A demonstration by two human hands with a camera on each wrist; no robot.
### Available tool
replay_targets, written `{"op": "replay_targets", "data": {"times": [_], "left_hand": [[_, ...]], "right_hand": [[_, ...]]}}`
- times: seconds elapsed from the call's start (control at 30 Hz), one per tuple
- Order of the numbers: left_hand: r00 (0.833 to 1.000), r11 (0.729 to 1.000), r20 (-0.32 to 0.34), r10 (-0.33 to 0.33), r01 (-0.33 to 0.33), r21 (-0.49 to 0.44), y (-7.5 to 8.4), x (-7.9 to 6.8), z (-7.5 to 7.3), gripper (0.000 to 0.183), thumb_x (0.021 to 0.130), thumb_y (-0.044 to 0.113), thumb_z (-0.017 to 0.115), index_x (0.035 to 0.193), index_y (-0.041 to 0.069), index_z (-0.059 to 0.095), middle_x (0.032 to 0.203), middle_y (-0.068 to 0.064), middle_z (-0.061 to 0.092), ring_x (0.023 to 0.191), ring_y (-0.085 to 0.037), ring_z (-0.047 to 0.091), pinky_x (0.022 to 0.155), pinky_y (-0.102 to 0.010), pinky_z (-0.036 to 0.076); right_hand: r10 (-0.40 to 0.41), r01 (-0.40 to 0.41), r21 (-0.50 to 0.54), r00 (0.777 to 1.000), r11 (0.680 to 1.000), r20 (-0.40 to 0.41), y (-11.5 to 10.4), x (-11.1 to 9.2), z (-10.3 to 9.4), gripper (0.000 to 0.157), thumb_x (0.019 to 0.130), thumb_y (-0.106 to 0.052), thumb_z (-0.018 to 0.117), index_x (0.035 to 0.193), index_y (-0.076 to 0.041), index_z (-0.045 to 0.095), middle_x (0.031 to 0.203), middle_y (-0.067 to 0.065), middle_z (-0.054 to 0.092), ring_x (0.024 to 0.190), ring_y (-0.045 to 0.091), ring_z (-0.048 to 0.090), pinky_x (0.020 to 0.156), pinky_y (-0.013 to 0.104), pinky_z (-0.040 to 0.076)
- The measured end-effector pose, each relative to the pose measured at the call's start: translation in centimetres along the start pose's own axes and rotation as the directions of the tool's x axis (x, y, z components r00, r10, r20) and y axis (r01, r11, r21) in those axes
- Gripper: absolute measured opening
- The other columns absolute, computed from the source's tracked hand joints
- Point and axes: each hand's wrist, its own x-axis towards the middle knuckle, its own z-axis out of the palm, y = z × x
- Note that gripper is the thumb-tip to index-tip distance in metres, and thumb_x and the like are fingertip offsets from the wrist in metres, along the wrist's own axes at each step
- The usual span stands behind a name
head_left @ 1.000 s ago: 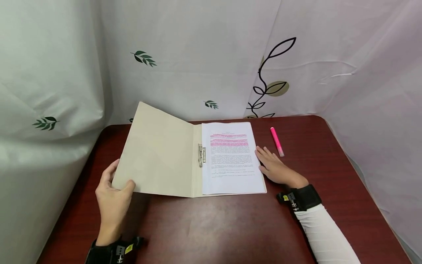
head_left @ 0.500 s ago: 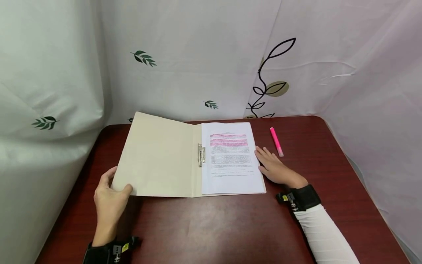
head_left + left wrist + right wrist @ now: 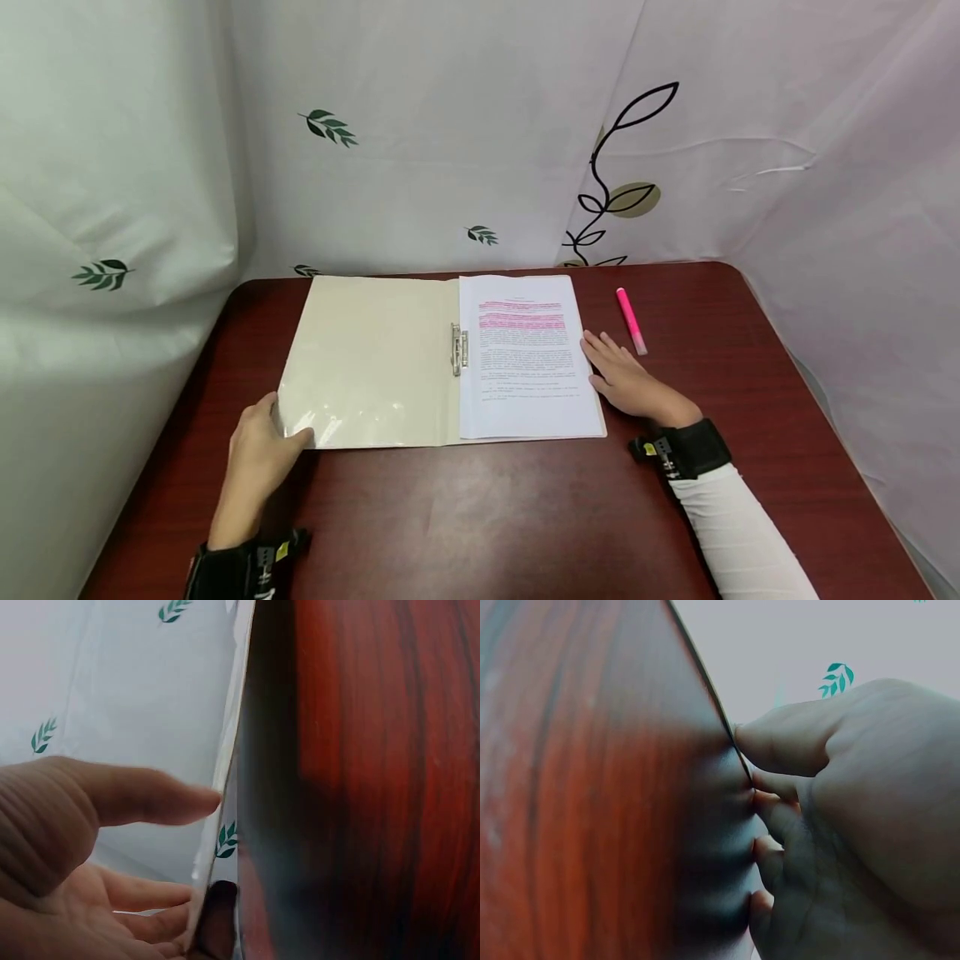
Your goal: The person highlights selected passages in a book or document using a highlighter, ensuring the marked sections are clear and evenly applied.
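Observation:
A cream ring folder (image 3: 367, 358) lies spread on the table, its left cover nearly flat and glossy near the bottom. White printed sheets (image 3: 525, 408) with pink highlighted lines sit on its right side, beside a metal clip (image 3: 455, 350). At the lower left corner, my left hand (image 3: 258, 450) pinches the cover (image 3: 225, 761), thumb on the inner face and at least one fingertip behind. My right hand (image 3: 630, 383) rests with fingers extended against the folder's right edge; in the right wrist view, its thumb and fingertips (image 3: 761, 907) touch that edge.
A pink highlighter (image 3: 631, 321) lies on the dark red wooden table (image 3: 480, 517), beyond the right hand. Pale curtain cloth (image 3: 420, 133) with leaf prints hangs behind and at both sides of the table.
The left cover has come down from a raised slant to nearly flat, with the left hand lowering along with it. The right hand, sheets and highlighter have stayed put.

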Motion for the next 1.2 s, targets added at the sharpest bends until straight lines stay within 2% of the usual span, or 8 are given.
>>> {"op": "replay_targets", "data": {"times": [0.17, 0.27, 0.43, 0.57, 0.77, 0.9, 1.2], "left_hand": [[0.992, 0.998, 0.129, -0.014, 0.006, 0.068, 0.1, 0.5, 0.3, 0.090, 0.088, 0.019, 0.074, 0.150, -0.024, 0.025, 0.145, -0.050, 0.030, 0.130, -0.066, 0.036, 0.108, -0.070, 0.034], [0.987, 0.994, 0.158, -0.011, -0.006, 0.107, 0.3, 0.6, 0.6, 0.090, 0.089, 0.022, 0.073, 0.148, -0.026, 0.025, 0.145, -0.052, 0.027, 0.128, -0.070, 0.031, 0.106, -0.072, 0.034], [0.987, 0.991, 0.160, -0.006, -0.015, 0.130, 0.7, 0.7, 1.2, 0.088, 0.090, 0.024, 0.072, 0.146, -0.027, 0.026, 0.144, -0.053, 0.025, 0.125, -0.069, 0.025, 0.098, -0.073, 0.033], [0.985, 0.990, 0.171, -0.033, 0.008, 0.144, 1.1, 0.6, 1.4, 0.088, 0.092, 0.027, 0.071, 0.148, -0.024, 0.026, 0.145, -0.051, 0.021, 0.125, -0.067, 0.022, 0.093, -0.074, 0.035], [0.987, 0.984, 0.161, -0.027, -0.002, 0.179, 1.6, 0.3, 2.1, 0.085, 0.094, 0.031, 0.069, 0.143, -0.025, 0.029, 0.142, -0.051, 0.023, 0.123, -0.066, 0.022, 0.088, -0.074, 0.035], [0.989, 0.978, 0.148, -0.019, -0.012, 0.207, 1.7, 0.1, 2.6, 0.088, 0.095, 0.034, 0.068, 0.144, -0.026, 0.026, 0.141, -0.052, 0.023, 0.122, -0.066, 0.024, 0.087, -0.074, 0.037], [0.981, 0.966, 0.193, 0.006, -0.055, 0.253, 1.7, 0.0, 2.6, 0.091, 0.098, 0.038, 0.063, 0.146, -0.027, 0.021, 0.149, -0.049, 0.016, 0.124, -0.067, 0.023, 0.087, -0.075, 0.037]], "right_hand": [[0.000, 0.000, -0.001, 1.000, 1.000, -0.009, 0.0, 0.1, 0.1, 0.065, 0.106, -0.009, 0.050, 0.162, 0.004, 0.020, 0.171, 0.024, 0.013, 0.157, 0.049, 0.005, 0.122, 0.071, 0.007], [0.002, -0.002, -0.005, 1.000, 1.000, -0.012, 0.1, 0.0, 0.1, 0.065, 0.106, -0.009, 0.050, 0.162, 0.003, 0.021, 0.171, 0.023, 0.013, 0.158, 0.049, 0.006, 0.122, 0.071, 0.007], [0.002, -0.002, -0.004, 1.000, 1.000, -0.018, 0.1, 0.1, 0.0, 0.065, 0.106, -0.010, 0.051, 0.162, 0.003, 0.021, 0.172, 0.023, 0.013, 0.158, 0.048, 0.006, 0.122, 0.071, 0.007], [0.001, -0.001, 0.000, 1.000, 1.000, -0.017, 0.0, 0.2, 0.1, 0.065, 0.106, -0.010, 0.050, 0.162, 0.003, 0.020, 0.172, 0.023, 0.012, 0.158, 0.048, 0.005, 0.122, 0.071, 0.007], [0.008, -0.008, 0.003, 1.000, 1.000, -0.014, 0.1, 0.1, 0.2, 0.065, 0.106, -0.010, 0.050, 0.162, 0.003, 0.021, 0.172, 0.023, 0.012, 0.158, 0.049, 0.005, 0.122, 0.071, 0.006], [0.009, -0.009, 0.000, 1.000, 1.000, -0.016, 0.1, 0.1, 0.2, 0.065, 0.106, -0.010, 0.050, 0.162, 0.003, 0.020, 0.172, 0.023, 0.012, 0.158, 0.048, 0.005, 0.122, 0.071, 0.006], [-0.012, 0.012, -0.002, 1.000, 1.000, -0.027, 0.0, 0.1, 0.2, 0.064, 0.106, -0.011, 0.051, 0.161, 0.005, 0.023, 0.171, 0.025, 0.014, 0.157, 0.050, 0.007, 0.122, 0.071, 0.009]]}}
